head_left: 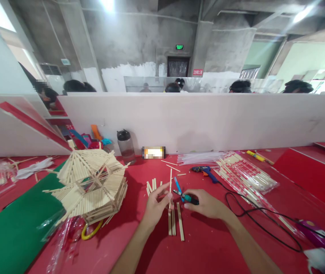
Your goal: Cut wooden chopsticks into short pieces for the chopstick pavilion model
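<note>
Pinching slim pale wooden stick (pixel 170 179) in left hand (pixel 156 202), grasping green-and-black pliers (pixel 190 199) in right hand (pixel 205 204), over smooth red bench (pixel 208 247); facing rough grey concrete wall (pixel 142 38).

Bench (pixel 208 247): smooth, faint sheen. Stick model (pixel 99 194), bench's left side: bare matt wood. Held stick (pixel 170 183): likewise. Pliers (pixel 186 197): plastic-looking handle. Bottle (pixel 126 147), far edge: smooth translucent plastic. Packet (pixel 252 175): glossy clear film.

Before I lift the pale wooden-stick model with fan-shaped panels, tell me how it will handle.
The model likely feels light for its size: thin sticks surround openings. It seems stiff, its sticks packed side by side into panels. Slender ends jutting past its edges might snap.
</note>
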`<state>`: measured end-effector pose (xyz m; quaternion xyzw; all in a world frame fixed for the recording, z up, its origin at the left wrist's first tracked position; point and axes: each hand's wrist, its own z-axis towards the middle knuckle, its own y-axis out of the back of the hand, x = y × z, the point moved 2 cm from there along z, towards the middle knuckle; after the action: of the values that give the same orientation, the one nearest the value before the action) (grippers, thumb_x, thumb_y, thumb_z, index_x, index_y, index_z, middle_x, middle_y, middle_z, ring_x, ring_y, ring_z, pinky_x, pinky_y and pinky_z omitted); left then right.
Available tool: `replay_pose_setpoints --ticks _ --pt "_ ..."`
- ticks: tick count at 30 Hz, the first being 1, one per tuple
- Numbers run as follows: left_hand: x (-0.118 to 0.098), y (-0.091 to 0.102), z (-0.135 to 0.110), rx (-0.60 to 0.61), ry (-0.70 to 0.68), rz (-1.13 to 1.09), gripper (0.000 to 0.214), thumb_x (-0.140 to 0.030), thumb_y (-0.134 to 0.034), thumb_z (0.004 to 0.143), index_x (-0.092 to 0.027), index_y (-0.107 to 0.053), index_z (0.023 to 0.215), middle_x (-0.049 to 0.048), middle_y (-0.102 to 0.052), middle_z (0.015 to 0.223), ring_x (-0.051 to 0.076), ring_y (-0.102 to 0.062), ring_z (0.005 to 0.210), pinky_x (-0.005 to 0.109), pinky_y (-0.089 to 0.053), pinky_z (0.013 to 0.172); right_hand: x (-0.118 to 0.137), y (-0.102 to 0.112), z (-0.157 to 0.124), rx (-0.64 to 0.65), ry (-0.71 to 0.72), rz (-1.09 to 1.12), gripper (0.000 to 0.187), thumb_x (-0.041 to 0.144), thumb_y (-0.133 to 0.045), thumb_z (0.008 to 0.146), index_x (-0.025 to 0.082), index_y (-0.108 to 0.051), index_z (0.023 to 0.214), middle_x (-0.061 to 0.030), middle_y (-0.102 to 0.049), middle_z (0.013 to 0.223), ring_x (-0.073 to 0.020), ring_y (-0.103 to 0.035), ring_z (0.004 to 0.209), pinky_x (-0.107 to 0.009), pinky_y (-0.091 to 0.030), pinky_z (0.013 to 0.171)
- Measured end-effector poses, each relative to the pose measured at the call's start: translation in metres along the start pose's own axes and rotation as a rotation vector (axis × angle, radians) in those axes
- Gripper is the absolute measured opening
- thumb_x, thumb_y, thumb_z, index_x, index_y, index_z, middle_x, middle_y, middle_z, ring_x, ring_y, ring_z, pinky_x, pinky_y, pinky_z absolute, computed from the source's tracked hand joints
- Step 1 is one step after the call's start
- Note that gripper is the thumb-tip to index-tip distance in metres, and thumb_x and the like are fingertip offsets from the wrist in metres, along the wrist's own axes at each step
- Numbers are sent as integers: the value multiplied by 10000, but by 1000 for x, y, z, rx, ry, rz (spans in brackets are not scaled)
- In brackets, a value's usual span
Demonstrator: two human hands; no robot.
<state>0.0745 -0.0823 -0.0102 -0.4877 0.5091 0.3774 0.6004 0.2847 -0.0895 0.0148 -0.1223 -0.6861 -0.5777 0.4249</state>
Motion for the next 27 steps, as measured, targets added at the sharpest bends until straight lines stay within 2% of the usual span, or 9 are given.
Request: replay_pose_setpoints --ticks 4,12,16,19,22,24,27 --pt "-2 3 0 53 -2 27 550 -429 -710 764 -170 -599 1237 15 -576 875 91 -591 512 231 -495 491 3 1 3 7 16 -17 370 453 -612 833 184 -664 1081 -69 -698 967 -226 -602 851 -317 -459 784" --pt "-2 4 6 82 8 76 562 -448 -686 780 -168 -583 1256 12 -595 843 108 -622 537 221 -513 489 2 7 21 45 42 -13 396 455 -641 809 174 -671 1087 -80 -699 990 -240 -616 866 -329 -466 783" --pt "-19 7 19 113 0 72 542 -417 -678 797 -171 -576 1270 9 -589 854 94 -621 525 206 -503 477 3 18 37 113 86 42 366 451 -632 821 169 -678 1050 -50 -695 948 -222 -613 847 -316 -465 769" --pt "-39 9 33 180 39 88 577 -388 -717 768 -170 -566 1280 46 -627 933 89 -629 519 213 -518 492 3 28 50 141 103 131 390 460 -645 817 178 -669 1085 -36 -680 1003 -220 -602 915 -321 -457 822" --pt "-56 9 48 246 51 71 642 -378 -733 761 -193 -514 1336 75 -654 981 114 -664 564 215 -530 504 1 35 59 177 91 240 414 472 -646 821 177 -659 1111 -35 -673 966 -209 -604 883 -319 -465 797" --pt "-61 8 55 267 42 57 664 -371 -727 772 -199 -484 1365 97 -671 1014 122 -669 574 222 -538 513 -2 38 63 173 88 282 414 480 -653 818 182 -665 1104 -39 -672 944 -208 -603 860 -317 -469 776" --pt "-60 6 62 247 59 39 650 -368 -719 784 -186 -486 1362 137 -687 1077 112 -660 555 220 -537 507 -10 39 68 97 87 268 405 490 -675 798 201 -682 1083 -48 -669 968 -227 -588 902 -327 -468 789"
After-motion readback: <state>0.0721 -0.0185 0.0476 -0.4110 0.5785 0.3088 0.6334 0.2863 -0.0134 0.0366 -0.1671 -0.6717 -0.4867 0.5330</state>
